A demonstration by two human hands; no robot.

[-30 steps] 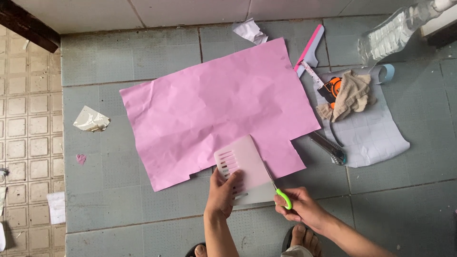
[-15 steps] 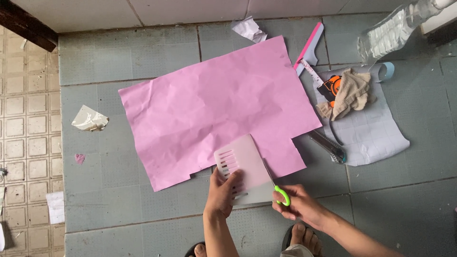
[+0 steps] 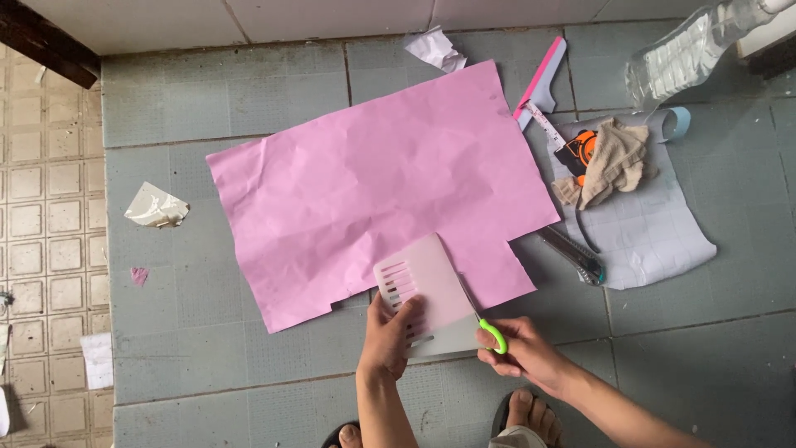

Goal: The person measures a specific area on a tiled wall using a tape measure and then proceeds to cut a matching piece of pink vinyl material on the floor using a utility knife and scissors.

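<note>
Grey floor tiles (image 3: 249, 108) fill most of the view, meeting a strip of smaller beige tiles (image 3: 50, 232) on the left and pale tiles along the top edge.

Low in the middle, the left hand (image 3: 391, 336) presses flat, fingers spread, on a pale plastic panel with slots (image 3: 421, 292) that lies on the lower edge of a large pink paper sheet (image 3: 373, 178). It grips nothing; it only holds the panel down. Just to the right, the right hand (image 3: 524, 350) is closed around the green handle of a pair of scissors (image 3: 489, 330), whose thin blades run up along the panel's right edge at the paper. Bare toes in sandals (image 3: 522, 415) show at the bottom edge under the forearms.

The pink sheet is creased and spread wide across the floor, with stepped notches cut out of its lower corners.

To the right of it lies a utility knife (image 3: 574, 255), partly on a curling pale grey sheet with a grid pattern (image 3: 655, 224). On that sheet sit a beige cloth (image 3: 612, 166) and, touching it, an orange and black tape measure (image 3: 580, 149) with its tape drawn out. A pink-edged ruler (image 3: 543, 79) lies above, and a clear plastic bottle (image 3: 688, 54) rests in the upper right corner.

Crumpled white paper (image 3: 435, 48) lies at the sheet's top edge; another scrap (image 3: 154, 207) lies well to the left.
</note>
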